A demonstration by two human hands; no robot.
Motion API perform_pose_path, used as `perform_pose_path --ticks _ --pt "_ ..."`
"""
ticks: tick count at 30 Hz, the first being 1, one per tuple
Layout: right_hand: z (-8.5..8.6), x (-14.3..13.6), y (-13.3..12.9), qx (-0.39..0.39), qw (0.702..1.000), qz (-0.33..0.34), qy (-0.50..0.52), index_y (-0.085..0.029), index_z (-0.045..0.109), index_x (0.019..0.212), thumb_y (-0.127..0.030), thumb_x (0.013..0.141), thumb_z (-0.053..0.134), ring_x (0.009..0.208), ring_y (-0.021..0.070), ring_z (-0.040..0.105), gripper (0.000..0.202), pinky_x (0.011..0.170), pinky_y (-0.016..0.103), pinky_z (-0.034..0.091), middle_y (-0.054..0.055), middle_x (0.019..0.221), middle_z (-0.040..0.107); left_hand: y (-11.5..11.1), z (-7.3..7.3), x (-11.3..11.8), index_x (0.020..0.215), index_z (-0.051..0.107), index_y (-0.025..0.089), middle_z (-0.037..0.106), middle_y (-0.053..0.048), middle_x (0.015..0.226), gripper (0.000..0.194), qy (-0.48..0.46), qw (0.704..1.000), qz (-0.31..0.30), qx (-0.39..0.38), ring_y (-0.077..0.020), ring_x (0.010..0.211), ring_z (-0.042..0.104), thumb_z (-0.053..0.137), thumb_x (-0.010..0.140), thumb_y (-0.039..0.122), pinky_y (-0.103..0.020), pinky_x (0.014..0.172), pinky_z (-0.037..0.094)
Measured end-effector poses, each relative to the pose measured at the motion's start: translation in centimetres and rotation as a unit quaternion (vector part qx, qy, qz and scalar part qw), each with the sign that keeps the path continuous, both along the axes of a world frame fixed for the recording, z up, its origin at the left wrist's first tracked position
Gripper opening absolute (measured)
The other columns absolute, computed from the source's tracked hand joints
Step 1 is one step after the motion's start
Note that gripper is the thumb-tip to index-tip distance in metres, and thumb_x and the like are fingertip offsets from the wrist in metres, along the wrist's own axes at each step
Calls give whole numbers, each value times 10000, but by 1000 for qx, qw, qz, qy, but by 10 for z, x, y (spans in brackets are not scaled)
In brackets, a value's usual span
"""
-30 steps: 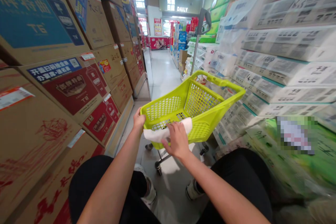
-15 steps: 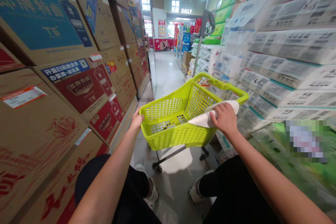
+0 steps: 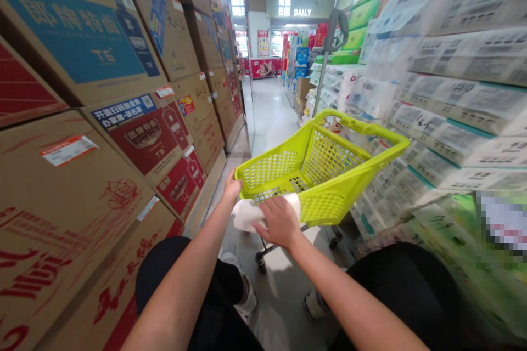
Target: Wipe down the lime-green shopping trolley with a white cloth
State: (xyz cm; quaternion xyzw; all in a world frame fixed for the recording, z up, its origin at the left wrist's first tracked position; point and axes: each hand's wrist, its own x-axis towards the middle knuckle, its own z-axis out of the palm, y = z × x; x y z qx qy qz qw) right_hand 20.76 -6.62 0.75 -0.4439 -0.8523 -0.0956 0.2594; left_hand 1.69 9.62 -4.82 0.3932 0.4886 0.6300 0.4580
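A lime-green plastic shopping cart basket [image 3: 325, 151] with perforated walls stands in front of me on a dark wheeled frame. My left hand [image 3: 233, 185] grips the rim at its near left corner, fingers wrapped over the edge. Pressed against the near side wall, my right hand [image 3: 280, 222] lies over a white cloth [image 3: 246, 214] and holds it there. The cloth spreads out on both sides of the fingers and hides part of the rim. Inside the basket only its slotted floor shows.
Stacked cardboard cartons [image 3: 135, 137] wall the left side. White paper packs [image 3: 457, 120] and green packs [image 3: 444, 236] are piled close on the right. A metal pole with a grey handle [image 3: 336, 30] rises behind the cart. A tiled aisle [image 3: 267, 104] runs ahead.
My right hand has slid the white cloth left along the basket's near side, from close to the handle end toward my left hand. My left hand keeps its grip on the corner.
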Motion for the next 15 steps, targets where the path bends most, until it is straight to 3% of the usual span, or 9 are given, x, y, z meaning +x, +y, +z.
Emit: perform_pose_path --ticks 2,6,8,9,11,13,15 --pt "15 58 19 16 998 -43 -45 -163 667 944 -574 943 418 892 255 517 480 842 389 359 114 903 632 0 3 -4 1139 657 218 706 -17 909 612 7 1000 -6 -3 -161 732 632 621 543 85 -257 638 499" --pt "58 187 58 47 970 -199 -130 -134 697 772 -492 974 378 833 251 543 520 808 384 332 145 808 659 1 7 -7 1133 663 221 700 -7 849 624 10 1000 -10 -5 -156 681 620 597 532 67 -241 583 478" --pt "73 223 68 47 959 -238 -147 -128 711 755 -464 971 386 817 249 554 514 803 381 322 145 796 673 3 7 -4 1153 656 219 698 -4 836 648 6 1000 -7 -5 -151 659 614 576 528 65 -231 558 467" --pt "76 228 70 49 955 -255 -144 -127 717 755 -453 965 397 817 250 558 503 810 383 318 144 795 680 4 7 -1 1168 648 217 699 -4 838 661 4 1000 -3 -4 -148 652 612 568 529 68 -227 551 463" --pt "71 211 67 50 951 -280 -119 -131 727 754 -433 950 419 823 254 563 474 827 389 313 142 794 686 6 5 6 1196 630 212 704 -8 854 674 -2 1000 5 -3 -144 651 613 565 538 79 -221 551 461" --pt "55 166 57 39 955 -283 -79 -142 728 741 -417 935 435 819 251 566 446 831 390 312 136 784 687 6 3 13 1193 623 209 708 -13 883 654 -6 1000 8 1 -144 675 622 570 551 96 -219 569 470" --pt "36 107 43 7 970 -238 -41 -158 719 727 -421 924 454 794 237 569 422 814 384 317 118 763 681 4 3 19 1170 626 208 708 -16 901 615 -7 1000 6 8 -145 704 630 578 565 114 -220 597 482"
